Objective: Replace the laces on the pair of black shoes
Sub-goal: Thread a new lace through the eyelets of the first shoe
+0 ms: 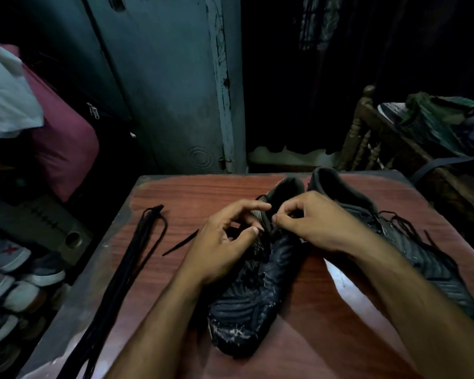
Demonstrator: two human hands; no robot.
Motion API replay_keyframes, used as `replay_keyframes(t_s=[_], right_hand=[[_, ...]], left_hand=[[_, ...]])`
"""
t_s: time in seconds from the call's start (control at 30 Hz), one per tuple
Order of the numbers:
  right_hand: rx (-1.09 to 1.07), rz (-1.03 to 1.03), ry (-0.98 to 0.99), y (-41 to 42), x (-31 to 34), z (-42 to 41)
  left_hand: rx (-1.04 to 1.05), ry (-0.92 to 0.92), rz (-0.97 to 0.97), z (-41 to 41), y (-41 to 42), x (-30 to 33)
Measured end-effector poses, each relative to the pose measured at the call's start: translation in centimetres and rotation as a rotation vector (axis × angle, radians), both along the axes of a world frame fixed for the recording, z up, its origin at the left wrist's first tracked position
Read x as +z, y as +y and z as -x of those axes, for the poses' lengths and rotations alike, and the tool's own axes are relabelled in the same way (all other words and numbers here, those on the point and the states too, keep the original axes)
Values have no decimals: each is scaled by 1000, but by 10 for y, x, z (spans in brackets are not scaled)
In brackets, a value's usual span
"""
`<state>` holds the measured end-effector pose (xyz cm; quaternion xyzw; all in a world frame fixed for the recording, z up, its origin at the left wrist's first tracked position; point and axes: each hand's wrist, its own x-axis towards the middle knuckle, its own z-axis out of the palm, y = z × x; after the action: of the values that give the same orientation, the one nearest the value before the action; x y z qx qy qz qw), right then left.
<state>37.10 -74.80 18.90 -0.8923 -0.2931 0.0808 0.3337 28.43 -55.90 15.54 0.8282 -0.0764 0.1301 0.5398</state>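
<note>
Legible text: none. Black shoes on desk: pale stripe markings only, no readable brand or number. Grey sneakers at far left: red star-like emblem, no lettering. Blue door: embossed concentric rings, no sign or label.

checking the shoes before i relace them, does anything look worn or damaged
Yes. The near black shoe has whitish scuffs across its toe, where the surface looks cracked or flaking. The far black shoe shows loose laces but no clear damage. Bundled black laces lie left on the wooden table.
</note>
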Motion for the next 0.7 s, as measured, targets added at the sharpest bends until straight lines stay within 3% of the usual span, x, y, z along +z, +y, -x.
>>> replay_keyframes(t_s=[0.23, 0.43, 0.7], right_hand=[[234, 316, 140, 5, 32, -19], [269, 463, 272, 16, 36, -26], [231, 365, 317, 12, 35, -24]], left_hand=[[-56, 46, -60, 2, -3, 3], [-104, -6, -111, 6, -6, 4], [-72, -77, -55, 3, -7, 2]])
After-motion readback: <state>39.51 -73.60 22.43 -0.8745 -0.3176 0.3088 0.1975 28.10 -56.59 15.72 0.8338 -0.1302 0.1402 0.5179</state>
